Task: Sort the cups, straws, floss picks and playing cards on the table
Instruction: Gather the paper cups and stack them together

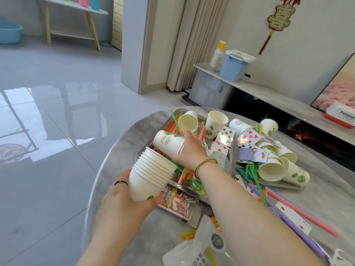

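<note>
Well, these paper cups are light, thin-walled and easy to crush, so I judge a gentle wrap around the side wall is better than a pinch on the rim. My right hand has its fingers curled round 1 cup, held on its side over the tray of straws. My left hand grips the stack low on its wall, with the mouth tilted up and to the right. The cup sits just above that open mouth, near it but apart. I judge it must go in base-first; the cards lie unsorted beyond
</note>
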A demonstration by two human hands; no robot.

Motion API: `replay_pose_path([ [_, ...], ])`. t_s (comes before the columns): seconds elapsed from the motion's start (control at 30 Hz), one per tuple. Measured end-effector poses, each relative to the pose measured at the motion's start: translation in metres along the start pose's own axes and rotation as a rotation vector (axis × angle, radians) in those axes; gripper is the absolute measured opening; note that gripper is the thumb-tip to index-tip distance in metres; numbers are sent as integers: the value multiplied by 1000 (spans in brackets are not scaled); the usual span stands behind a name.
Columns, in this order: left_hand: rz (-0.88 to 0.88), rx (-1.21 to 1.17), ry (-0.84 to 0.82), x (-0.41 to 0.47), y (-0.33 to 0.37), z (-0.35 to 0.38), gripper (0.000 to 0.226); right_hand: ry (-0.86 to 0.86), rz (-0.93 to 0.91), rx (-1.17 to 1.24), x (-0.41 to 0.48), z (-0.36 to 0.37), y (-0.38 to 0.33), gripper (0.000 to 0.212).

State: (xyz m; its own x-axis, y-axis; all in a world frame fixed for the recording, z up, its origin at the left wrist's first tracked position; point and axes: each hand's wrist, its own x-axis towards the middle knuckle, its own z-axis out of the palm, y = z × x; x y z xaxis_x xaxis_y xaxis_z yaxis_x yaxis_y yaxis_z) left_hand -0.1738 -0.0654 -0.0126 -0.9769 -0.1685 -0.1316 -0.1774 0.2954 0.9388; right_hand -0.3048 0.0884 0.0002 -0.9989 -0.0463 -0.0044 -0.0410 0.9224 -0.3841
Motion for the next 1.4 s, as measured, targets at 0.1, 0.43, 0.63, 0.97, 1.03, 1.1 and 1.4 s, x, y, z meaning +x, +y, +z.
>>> replay_pose_path([
  [0.1,16,60,-5,0,-1,-1,55,29,14,386,-13,-17,-2,77],
  [0.43,189,216,-80,-19,17,8,60,-210,-23,542,-99,-93,16,85],
  [0.63,350,303,-202,-43,33,34,75,-263,-76,487,-144,-91,17,83],
  [0.97,599,810,-148,-78,53,43,74,-131,-319,-407,-201,-83,42,82],
  [1.03,650,831,-132,-86,57,48,78,-63,-321,-448,-211,-81,48,84],
  [1.1,689,896,-176,-90,55,52,85,22,-341,-455,-217,-76,55,84],
  [1.4,918,677,-294,-124,90,122,84,203,-71,-31,-273,-79,132,69],
])
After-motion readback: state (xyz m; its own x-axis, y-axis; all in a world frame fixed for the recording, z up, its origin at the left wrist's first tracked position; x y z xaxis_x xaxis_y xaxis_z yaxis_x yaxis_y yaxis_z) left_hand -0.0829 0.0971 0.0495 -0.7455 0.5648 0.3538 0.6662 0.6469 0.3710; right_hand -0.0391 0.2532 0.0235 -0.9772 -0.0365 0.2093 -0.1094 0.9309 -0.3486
